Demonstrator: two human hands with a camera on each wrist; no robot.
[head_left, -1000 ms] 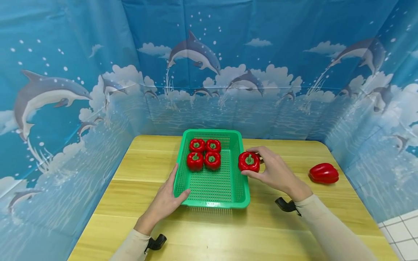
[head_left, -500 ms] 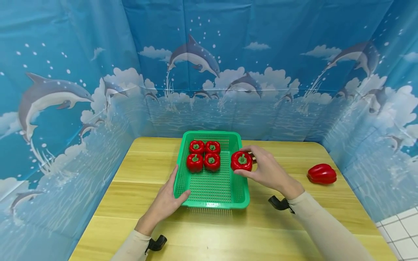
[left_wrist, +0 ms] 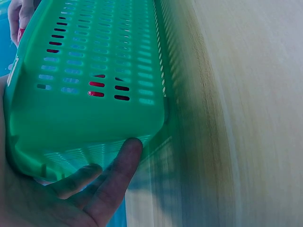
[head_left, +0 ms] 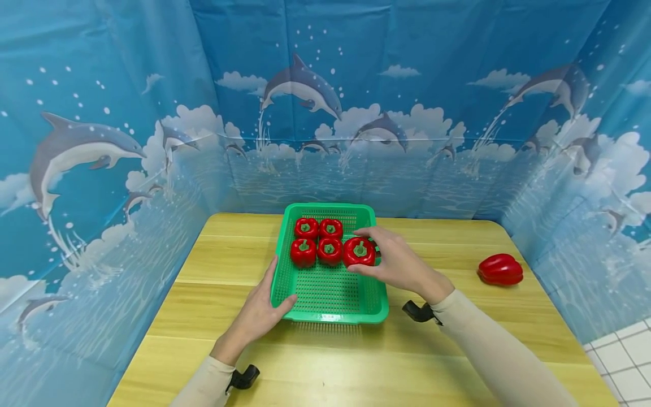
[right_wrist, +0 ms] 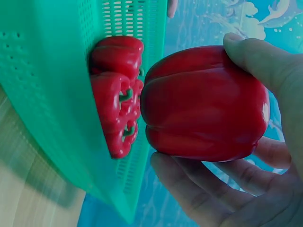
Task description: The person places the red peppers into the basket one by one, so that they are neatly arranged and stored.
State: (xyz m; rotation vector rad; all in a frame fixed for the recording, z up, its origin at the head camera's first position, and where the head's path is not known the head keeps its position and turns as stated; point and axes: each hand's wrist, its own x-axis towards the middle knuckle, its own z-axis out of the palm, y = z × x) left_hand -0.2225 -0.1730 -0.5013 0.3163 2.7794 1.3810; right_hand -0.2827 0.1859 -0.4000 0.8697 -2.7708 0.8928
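My right hand (head_left: 394, 261) holds a red bell pepper (head_left: 359, 252) with a green stem, thumb on one side and fingers on the other. That bell pepper (right_wrist: 203, 104) is raised above the right part of a green perforated plastic basket (head_left: 325, 320), as the right wrist view shows. Inside the basket, several red bell peppers (head_left: 329, 251) stand stem up, grouped toward the back left. My left hand (head_left: 259, 310) grips the basket's front left corner, its thumb over the rim and its fingers (left_wrist: 116, 182) against the outer wall.
One more red bell pepper (head_left: 500, 269) lies on its side at the right of the wooden table (head_left: 437, 362). A blue dolphin-print curtain (head_left: 325, 169) closes off the back and both sides. White tiles (head_left: 623, 353) show at the lower right.
My right hand has moved left with its bell pepper, from the basket's right rim to over its inside, beside the other peppers. My left hand has stayed at the corner.
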